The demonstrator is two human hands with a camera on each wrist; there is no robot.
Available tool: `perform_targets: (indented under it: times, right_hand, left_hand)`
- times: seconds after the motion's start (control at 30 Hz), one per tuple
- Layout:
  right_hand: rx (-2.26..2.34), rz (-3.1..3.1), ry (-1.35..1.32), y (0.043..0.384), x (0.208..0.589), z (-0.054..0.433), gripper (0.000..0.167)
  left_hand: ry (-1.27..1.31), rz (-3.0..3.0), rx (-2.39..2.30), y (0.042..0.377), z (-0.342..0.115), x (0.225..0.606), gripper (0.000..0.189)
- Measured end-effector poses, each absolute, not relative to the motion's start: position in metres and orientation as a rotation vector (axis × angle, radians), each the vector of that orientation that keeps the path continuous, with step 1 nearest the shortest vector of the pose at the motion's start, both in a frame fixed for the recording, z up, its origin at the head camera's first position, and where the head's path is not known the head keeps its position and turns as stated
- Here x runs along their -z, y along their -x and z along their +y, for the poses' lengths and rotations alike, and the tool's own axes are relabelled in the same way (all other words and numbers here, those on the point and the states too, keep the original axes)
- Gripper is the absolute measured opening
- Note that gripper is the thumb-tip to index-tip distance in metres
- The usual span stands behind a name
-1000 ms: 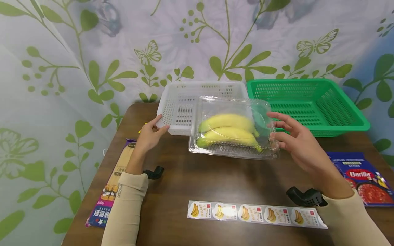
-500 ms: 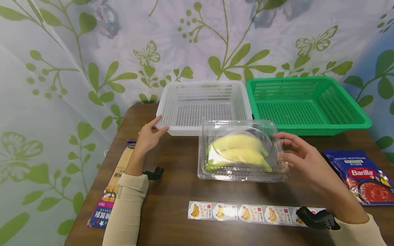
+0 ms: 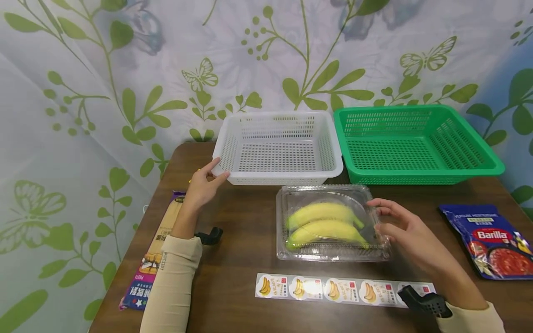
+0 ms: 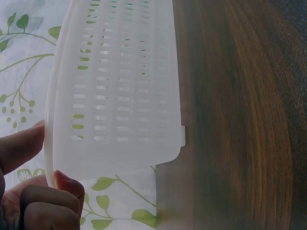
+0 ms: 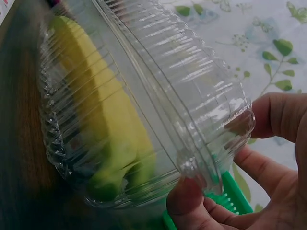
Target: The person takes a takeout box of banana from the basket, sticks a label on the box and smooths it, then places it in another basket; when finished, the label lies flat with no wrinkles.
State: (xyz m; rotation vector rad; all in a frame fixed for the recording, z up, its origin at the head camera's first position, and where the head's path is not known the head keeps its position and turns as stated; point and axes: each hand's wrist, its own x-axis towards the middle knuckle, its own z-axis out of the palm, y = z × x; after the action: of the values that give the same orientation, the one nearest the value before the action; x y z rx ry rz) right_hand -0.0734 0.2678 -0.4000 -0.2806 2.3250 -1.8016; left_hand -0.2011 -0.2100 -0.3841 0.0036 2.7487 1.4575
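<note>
A clear plastic clamshell box (image 3: 287,252) with bananas (image 3: 326,233) inside lies in front of the two baskets. My right hand (image 3: 404,229) grips its right end, and in the right wrist view the thumb and fingers hold the ribbed wall (image 5: 211,96) near the seam. To the left, my left hand (image 3: 202,187) pinches the front left corner of a white slotted basket (image 3: 276,178). The left wrist view shows the basket's rim (image 4: 49,100) between thumb and fingers. No items show inside the white basket.
A green basket (image 3: 424,176) adjoins the white one on its right. Nearer the front lies a strip of banana stickers (image 3: 325,289). A pasta bag (image 3: 143,277) is partly under the left forearm; a Barilla pouch (image 3: 491,243) lies at the right. A patterned cloth (image 3: 266,55) hangs behind.
My right hand has brought the clamshell box back and down, from overlapping the white basket's front to the tabletop before it. The left hand has stayed at the basket's corner.
</note>
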Motion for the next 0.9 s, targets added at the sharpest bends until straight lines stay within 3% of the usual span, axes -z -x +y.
perform_targets:
  times: [0.9]
  right_hand:
    - [1.733,2.363,0.259,0.078,0.420,0.278,0.043]
  left_hand:
    - [-0.014,2.764,-1.435,0.203,-0.209,0.384,0.069]
